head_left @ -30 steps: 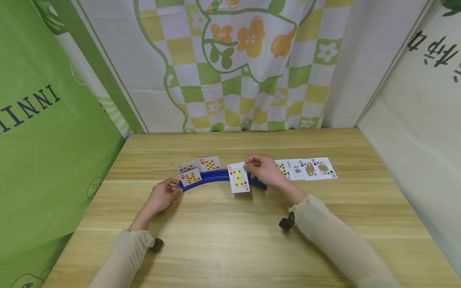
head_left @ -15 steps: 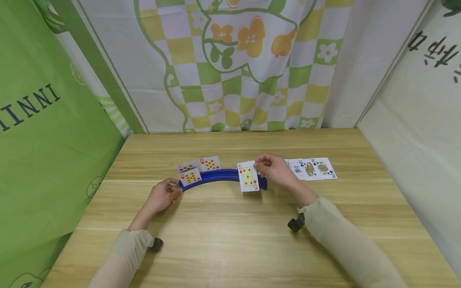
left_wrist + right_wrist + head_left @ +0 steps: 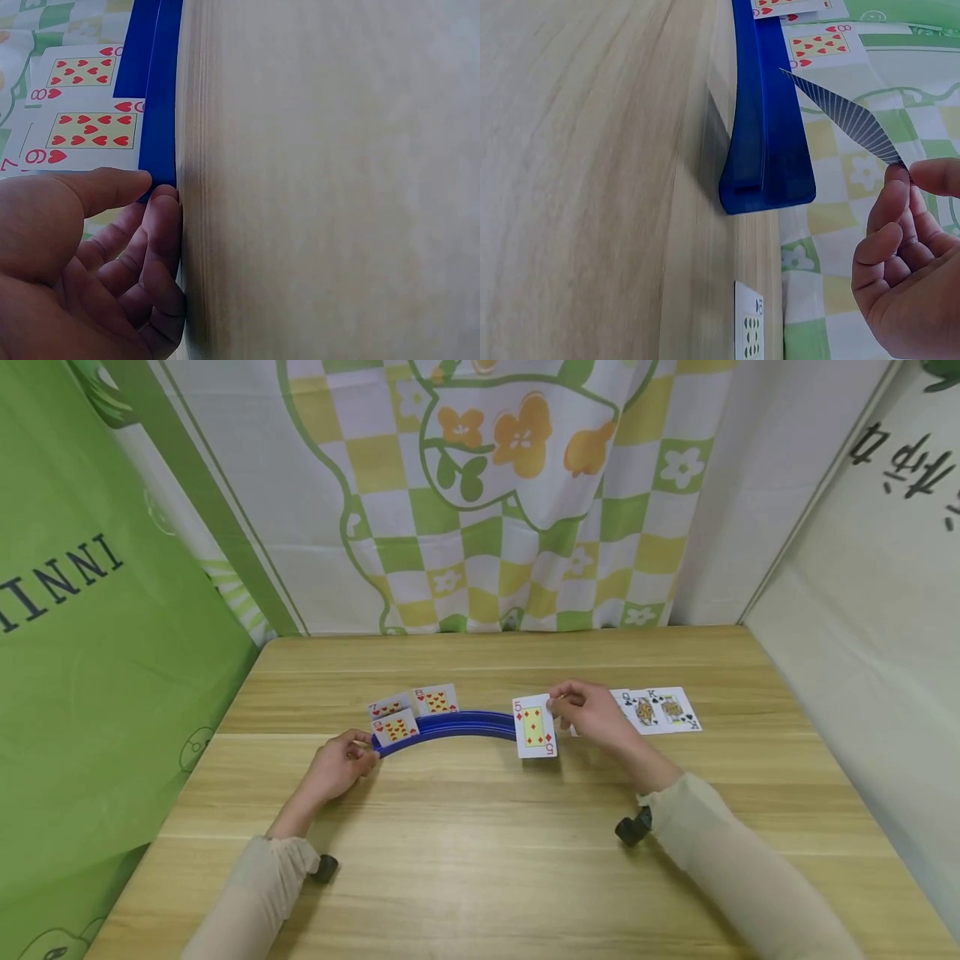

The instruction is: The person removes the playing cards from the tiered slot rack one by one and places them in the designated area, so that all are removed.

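A curved blue card holder (image 3: 468,723) lies on the wooden table. My left hand (image 3: 336,770) pinches its left end between thumb and fingers. The nine of hearts (image 3: 396,727) stands in the holder near that hand, with the seven of hearts (image 3: 387,705) and eight of hearts (image 3: 437,700) behind it. My right hand (image 3: 594,717) pinches the five of diamonds (image 3: 533,727) by its right edge, in front of the holder's right end, which it hides in the head view. In the right wrist view the five's striped back (image 3: 847,120) shows, apart from the holder.
Right of the holder, an overlapping row of cards lies face up, partly behind my right hand. The queen (image 3: 643,712) and king of spades (image 3: 672,710) show there. A patterned curtain (image 3: 510,568) hangs along the table's far edge.
My right hand has moved to the right with the five of diamonds, from the holder's middle right toward its right end, covering more of the card row. My left hand has stayed still.
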The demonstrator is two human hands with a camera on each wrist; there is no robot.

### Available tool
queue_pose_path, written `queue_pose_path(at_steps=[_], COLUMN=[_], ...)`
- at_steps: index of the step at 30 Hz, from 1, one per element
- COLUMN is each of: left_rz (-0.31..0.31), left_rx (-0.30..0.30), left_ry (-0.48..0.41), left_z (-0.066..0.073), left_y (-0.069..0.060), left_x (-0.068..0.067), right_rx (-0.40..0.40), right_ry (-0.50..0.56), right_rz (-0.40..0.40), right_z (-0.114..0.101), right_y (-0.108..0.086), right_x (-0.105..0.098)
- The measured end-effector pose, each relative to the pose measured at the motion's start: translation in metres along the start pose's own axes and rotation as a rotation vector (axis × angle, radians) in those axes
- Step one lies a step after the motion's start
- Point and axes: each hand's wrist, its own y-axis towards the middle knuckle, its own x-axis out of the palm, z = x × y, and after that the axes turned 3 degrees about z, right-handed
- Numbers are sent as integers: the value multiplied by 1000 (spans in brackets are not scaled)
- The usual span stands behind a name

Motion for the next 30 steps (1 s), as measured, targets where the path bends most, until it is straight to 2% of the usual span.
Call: queue_pose_path(at_steps=[13, 30], left_rz=[-3, 0], left_rx=[-9, -19], left_ry=[-7, 4], left_z=[2, 1], left_y=[-1, -1], left_x=[0, 0], right_rx=[49, 42], right_ry=[-7, -56], right_rz=[19, 74], right_z=[11, 27], right_y=[-3, -15], right_x=[-17, -43])
